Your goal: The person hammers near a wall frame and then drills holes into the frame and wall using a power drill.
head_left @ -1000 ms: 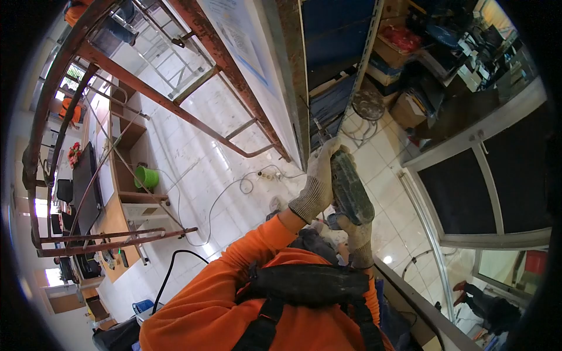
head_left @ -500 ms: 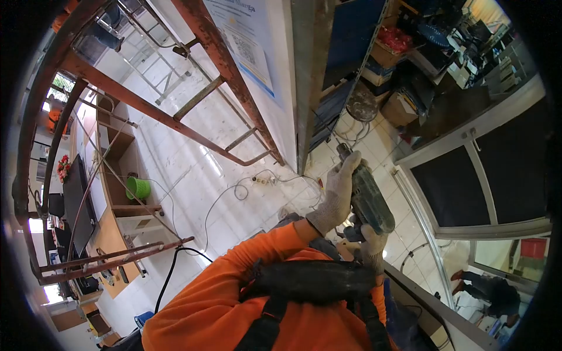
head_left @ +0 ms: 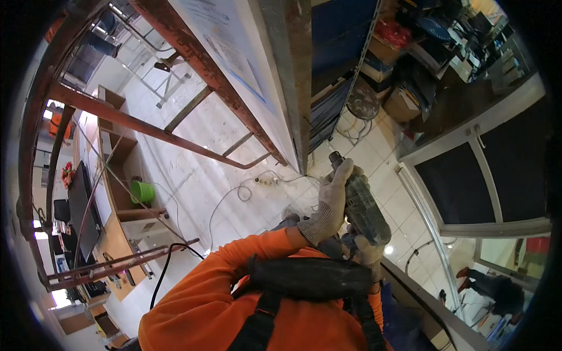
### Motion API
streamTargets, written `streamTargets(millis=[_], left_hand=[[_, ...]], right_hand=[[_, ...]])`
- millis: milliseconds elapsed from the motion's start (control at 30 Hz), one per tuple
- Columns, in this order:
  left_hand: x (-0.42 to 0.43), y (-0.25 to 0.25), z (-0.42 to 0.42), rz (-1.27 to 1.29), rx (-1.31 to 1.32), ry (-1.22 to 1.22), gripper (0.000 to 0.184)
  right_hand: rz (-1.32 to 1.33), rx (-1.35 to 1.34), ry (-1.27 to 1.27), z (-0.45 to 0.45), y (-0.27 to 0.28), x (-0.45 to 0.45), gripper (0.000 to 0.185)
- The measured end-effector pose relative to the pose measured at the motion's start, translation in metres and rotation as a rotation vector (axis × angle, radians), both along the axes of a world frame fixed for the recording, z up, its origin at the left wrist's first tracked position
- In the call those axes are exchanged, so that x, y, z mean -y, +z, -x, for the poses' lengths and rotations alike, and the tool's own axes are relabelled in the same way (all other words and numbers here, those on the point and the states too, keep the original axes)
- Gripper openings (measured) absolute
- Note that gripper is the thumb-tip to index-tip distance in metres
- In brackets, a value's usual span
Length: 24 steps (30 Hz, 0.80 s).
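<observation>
Both my hands wear pale knit gloves and hold a dark, dusty power drill (head_left: 366, 212). My left hand (head_left: 332, 202) is closed around the front part of the drill, just behind its chuck. At the rear, lower end, my right hand (head_left: 367, 251) is wrapped round the grip, partly hidden by the drill body. A thin bit (head_left: 329, 144) sticks out of the chuck, near the foot of a grey metal upright (head_left: 293, 76). I cannot tell whether the bit touches anything.
A rusty red scaffold frame (head_left: 205, 64) stands at left, by a wooden desk (head_left: 120, 213) and a green basket (head_left: 142, 192). A cable (head_left: 219, 205) lies across the tiled floor. At right are a glazed door (head_left: 462, 181), stacked boxes (head_left: 401, 108) and a person (head_left: 497, 289).
The drill and both gloved hands sit slightly lower in view, and the thin bit shows more clearly. The view has shifted a little; both hands keep their hold.
</observation>
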<state>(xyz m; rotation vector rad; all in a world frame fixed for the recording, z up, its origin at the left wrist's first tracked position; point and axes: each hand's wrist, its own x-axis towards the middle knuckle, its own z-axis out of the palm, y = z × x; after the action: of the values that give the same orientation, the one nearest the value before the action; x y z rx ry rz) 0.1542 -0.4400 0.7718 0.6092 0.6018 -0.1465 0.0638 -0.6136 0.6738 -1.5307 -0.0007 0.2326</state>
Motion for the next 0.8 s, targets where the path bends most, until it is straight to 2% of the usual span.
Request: streamTargets(millis=[67,133,200,233,300,367,433,500,533,567,633,800], left_hand=[[0.001,-0.002,-0.001,0.003,0.0,0.012,0.04],[0.004,-0.007,0.0,0.015,0.02,0.04,0.04],[0.007,-0.005,-0.001,0.011,0.02,0.069,0.041],[0.009,-0.004,-0.002,0.012,0.022,0.083,0.041],[0.013,-0.002,-0.005,0.03,0.019,0.121,0.042],[0.016,-0.002,-0.007,0.034,0.033,0.156,0.042],[0.019,-0.005,-0.01,0.028,0.06,0.175,0.042],[0.018,-0.01,-0.011,0.003,0.07,0.16,0.043],[0.018,-0.011,-0.012,-0.01,0.072,0.147,0.044],[0.019,-0.011,-0.012,-0.013,0.074,0.154,0.045],[0.02,-0.008,-0.012,-0.021,0.074,0.162,0.046],[0.019,-0.022,-0.016,0.003,0.063,0.159,0.048]], right_hand=[[0.268,-0.078,0.112,-0.004,-0.019,0.017,0.055],[0.63,-0.131,0.287,-0.022,0.007,0.007,0.062],[0.261,-0.125,0.019,-0.014,-0.027,0.02,0.037],[0.324,-0.09,0.059,-0.015,-0.04,0.033,0.036],[0.449,-0.01,0.148,-0.028,-0.031,0.038,0.036],[0.559,-0.1,0.254,-0.033,-0.052,0.038,0.057],[0.559,-0.121,0.303,-0.037,-0.05,0.035,0.064],[0.412,-0.082,0.279,-0.037,-0.044,0.037,0.06],[0.321,-0.063,0.261,-0.039,-0.03,0.033,0.059],[0.194,-0.047,0.224,-0.043,0.01,0.02,0.06],[0.096,-0.002,0.196,-0.045,0.025,0.015,0.062],[0.097,0.114,0.213,-0.048,-0.016,0.025,0.067]])
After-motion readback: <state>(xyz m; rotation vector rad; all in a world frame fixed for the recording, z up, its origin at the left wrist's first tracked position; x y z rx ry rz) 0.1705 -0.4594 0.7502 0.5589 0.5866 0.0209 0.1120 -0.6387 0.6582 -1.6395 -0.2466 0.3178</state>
